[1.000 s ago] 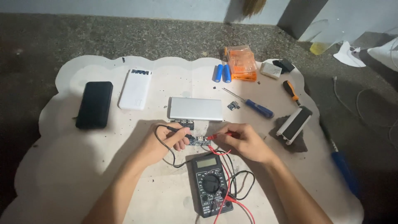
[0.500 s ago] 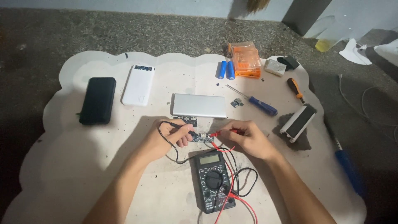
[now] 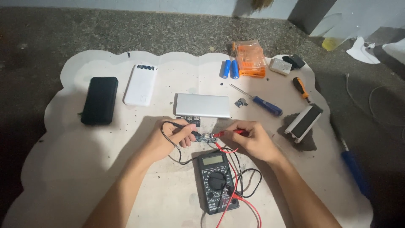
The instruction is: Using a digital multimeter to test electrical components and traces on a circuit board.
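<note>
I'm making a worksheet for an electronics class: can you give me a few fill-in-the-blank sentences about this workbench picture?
1. The left hand holds the ____ probe to the small circuit board.
2. The right hand holds the ____ probe.
3. The multimeter lies ____ the two hands, nearest the camera.
4. Two ____ cylindrical batteries lie beside the orange case.

Missing words: black; red; between; blue
</note>
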